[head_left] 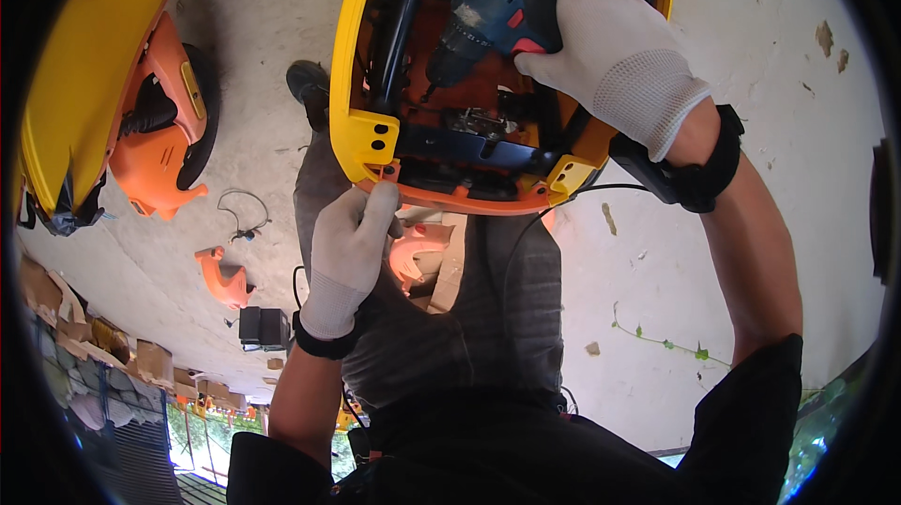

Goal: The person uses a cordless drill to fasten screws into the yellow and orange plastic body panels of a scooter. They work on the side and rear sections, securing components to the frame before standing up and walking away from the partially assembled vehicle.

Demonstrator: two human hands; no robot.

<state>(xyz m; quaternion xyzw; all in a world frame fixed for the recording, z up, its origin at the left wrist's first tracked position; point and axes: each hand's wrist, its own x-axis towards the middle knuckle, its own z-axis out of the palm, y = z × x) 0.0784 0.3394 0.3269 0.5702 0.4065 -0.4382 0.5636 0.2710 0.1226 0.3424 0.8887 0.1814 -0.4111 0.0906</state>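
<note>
At far left a second yellow and orange body (103, 101) lies on the concrete floor (798, 176), well apart. My left hand (349, 252), in a white knit glove, pinches the lower orange rim of the yellow plastic shell (361, 130) before me. Inside this open shell are black bars and orange parts. My right hand (615, 59) is closed around the blue cordless drill (493, 7), its tip pointing down into the shell. The floor at right is rough and bare.

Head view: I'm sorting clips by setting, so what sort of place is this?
Probably an informal outdoor repair or dismantling yard. The right hand holds a power drill inside a yellow-and-orange plastic vehicle body; a similar body and loose orange parts lie on bare concrete ground.
</note>
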